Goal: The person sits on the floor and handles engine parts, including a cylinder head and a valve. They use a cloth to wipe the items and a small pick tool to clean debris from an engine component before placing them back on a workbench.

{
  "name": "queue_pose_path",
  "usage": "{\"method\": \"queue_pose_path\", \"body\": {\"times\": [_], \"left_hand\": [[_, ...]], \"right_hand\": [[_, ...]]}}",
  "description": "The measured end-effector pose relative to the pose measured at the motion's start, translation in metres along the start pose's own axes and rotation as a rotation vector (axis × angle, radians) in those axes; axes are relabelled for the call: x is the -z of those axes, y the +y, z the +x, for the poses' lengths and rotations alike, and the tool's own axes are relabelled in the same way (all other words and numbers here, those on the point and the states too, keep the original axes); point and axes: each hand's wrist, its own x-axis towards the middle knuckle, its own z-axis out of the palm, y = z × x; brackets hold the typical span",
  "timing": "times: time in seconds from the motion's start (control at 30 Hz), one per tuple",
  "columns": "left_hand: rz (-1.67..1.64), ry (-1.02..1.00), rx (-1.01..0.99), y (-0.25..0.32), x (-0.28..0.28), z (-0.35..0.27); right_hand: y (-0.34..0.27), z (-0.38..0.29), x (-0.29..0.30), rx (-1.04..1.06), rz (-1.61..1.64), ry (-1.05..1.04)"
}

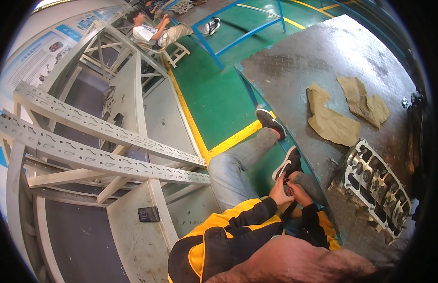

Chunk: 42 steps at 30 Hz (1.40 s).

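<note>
My left hand (281, 192) and my right hand (300, 194) meet low in front of me, beside the edge of the metal table. Their fingers are bent around a small dark item (289, 190), too small to identify. Just above the hands is a black shoe with a white sole (288, 163). An engine cylinder head (376, 191) lies on the checker-plate tabletop (286, 70) to the right. Two olive-brown cloth pieces (332, 120) (364, 100) lie farther up the same tabletop.
Grey perforated metal rails (98, 155) and framing stand at left. A phone (148, 214) lies on a grey panel there. A seated person (151, 33) is at the upper left, near a blue metal frame (236, 35). Yellow lines (236, 138) cross the green floor (205, 92).
</note>
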Motion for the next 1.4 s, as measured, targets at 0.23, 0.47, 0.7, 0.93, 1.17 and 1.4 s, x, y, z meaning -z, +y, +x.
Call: {"method": "queue_pose_path", "body": {"times": [0.23,0.47,0.7,0.93,1.17,1.4], "left_hand": [[-0.037,0.038,-0.003,-0.01,-0.004,0.002],[-0.087,-0.021,-0.065,-0.009,-0.005,0.0],[-0.076,-0.072,-0.089,-0.008,-0.005,0.001],[-0.156,-0.047,-0.057,-0.012,-0.011,0.004],[-0.247,-0.003,0.014,-0.02,-0.006,0.003],[-0.238,-0.021,0.013,-0.014,-0.005,0.009]], "right_hand": [[-0.02,-0.012,-0.012,0.075,-0.087,-0.104],[-0.015,-0.011,-0.004,0.059,-0.152,-0.045],[-0.017,-0.011,-0.006,0.05,-0.148,0.015],[-0.009,-0.007,0.0,0.041,-0.206,0.047],[-0.02,-0.01,-0.018,0.006,-0.235,0.048],[-0.02,-0.014,-0.013,-0.059,-0.079,0.023]]}}
